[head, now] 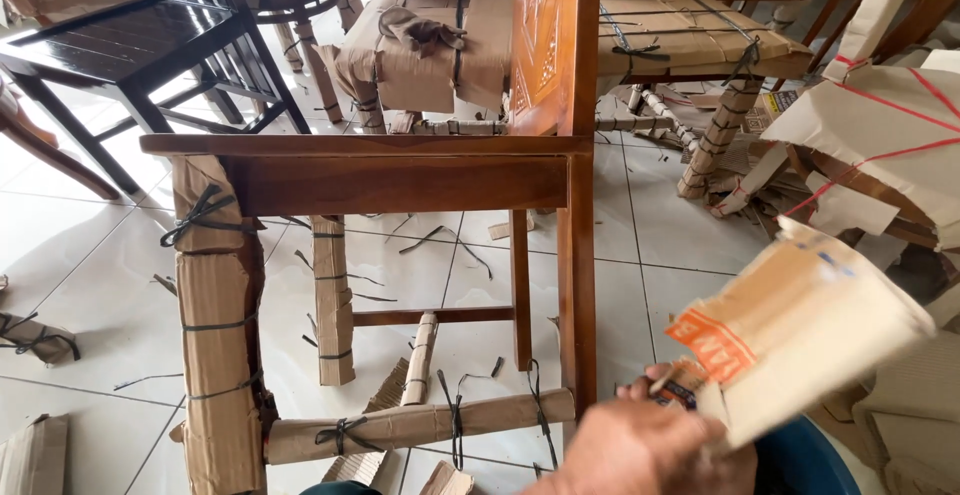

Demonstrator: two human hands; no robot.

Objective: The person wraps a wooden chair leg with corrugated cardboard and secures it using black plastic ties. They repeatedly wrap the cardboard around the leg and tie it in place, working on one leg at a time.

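Gripping a folded piece of cardboard [800, 330] at the lower right of the frame, one hand [640, 445] is closed on it; which hand I cannot tell, and no other shows. A blue tub [800, 465] sits beneath, contents hidden. Beyond, mid-frame, stands a wooden chair [400, 180] with cardboard-wrapped legs.

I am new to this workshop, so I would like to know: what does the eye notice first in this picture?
First comes the wooden chair frame in the middle, with cardboard tied around its front left leg and its low front rail by dark straps. At the bottom right, a hand holds a folded piece of cardboard with an orange print. Behind, more wrapped chairs stand on the white tiled floor, which is littered with strap scraps.
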